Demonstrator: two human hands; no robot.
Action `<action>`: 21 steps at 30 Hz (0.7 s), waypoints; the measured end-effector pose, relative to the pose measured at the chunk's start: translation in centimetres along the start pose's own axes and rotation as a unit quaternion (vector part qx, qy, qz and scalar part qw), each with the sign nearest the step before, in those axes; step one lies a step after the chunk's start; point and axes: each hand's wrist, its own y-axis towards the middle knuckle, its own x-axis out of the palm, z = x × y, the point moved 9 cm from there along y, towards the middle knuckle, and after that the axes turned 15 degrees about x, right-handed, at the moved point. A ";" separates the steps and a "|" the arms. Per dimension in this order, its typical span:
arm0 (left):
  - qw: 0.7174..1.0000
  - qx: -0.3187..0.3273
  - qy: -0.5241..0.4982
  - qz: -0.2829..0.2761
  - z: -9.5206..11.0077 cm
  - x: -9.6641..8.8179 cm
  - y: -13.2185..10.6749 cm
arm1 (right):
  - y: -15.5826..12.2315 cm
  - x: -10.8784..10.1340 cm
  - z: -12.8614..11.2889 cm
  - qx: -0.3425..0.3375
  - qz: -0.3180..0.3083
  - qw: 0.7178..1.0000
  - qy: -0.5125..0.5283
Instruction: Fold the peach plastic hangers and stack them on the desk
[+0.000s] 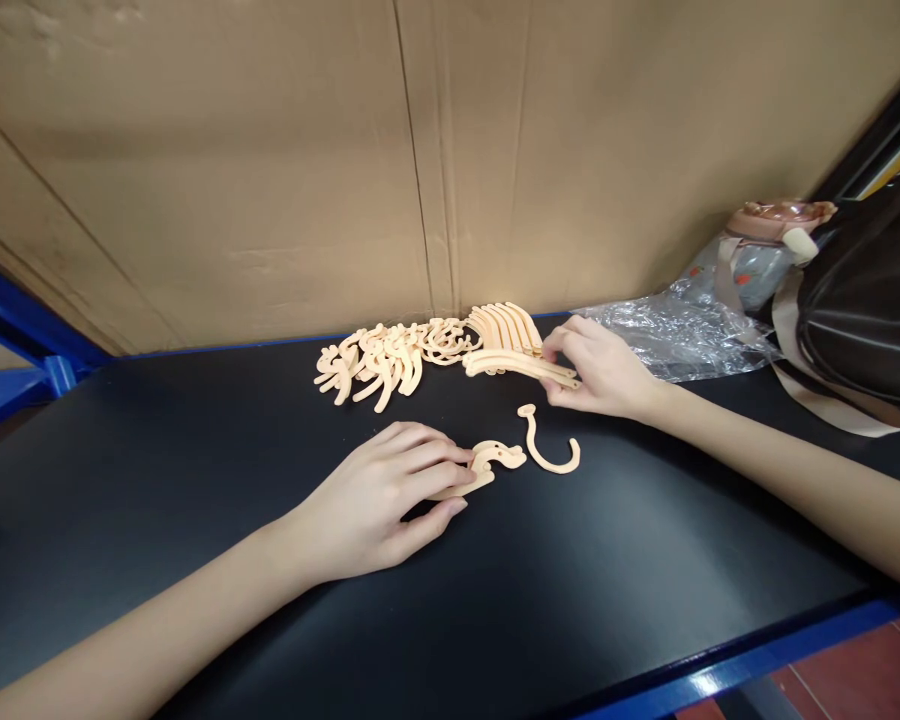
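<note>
My right hand (pixel 598 368) is closed on the ends of a couple of long, curved beige hanger arms (pixel 506 360), held stacked together just above the black tabletop. Lower left of it, the fingers of my left hand (pixel 397 490) are curled over several beige hanger pieces (pixel 495 456) with holes in their ends, partly hidden under the fingertips. Between the hands lies a loose beige hook (pixel 553 460). Behind them a jumbled heap of beige hanger pieces (pixel 386 360) rests on the table, with a row of stacked hanger arms (pixel 504 325) at its right.
A cardboard wall (pixel 285 180) stands along the back of the black table (pixel 420 640). At the right are a crinkled clear plastic bag (pixel 667 330), a water bottle (pixel 765 260) with a strap, and a dark brown bag (pixel 870 300). Blue frame edging (pixel 720 675) borders the front.
</note>
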 end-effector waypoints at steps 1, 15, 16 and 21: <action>1.000 0.003 0.000 -0.001 0.1 0.0 0.0 | -0.2 0.3 -0.6 -0.021 -0.011 1.000 0.009; 1.000 0.003 0.017 -0.002 0.2 0.0 0.2 | -0.6 2.6 -1.0 0.056 -0.155 0.971 0.175; 0.999 -0.015 0.030 0.003 -0.2 -0.2 0.1 | -0.6 2.6 -1.2 0.056 -0.155 0.970 0.180; 0.988 -0.111 0.103 0.012 -2.2 -0.6 -0.8 | -1.0 2.4 -2.8 0.045 -0.152 0.967 0.197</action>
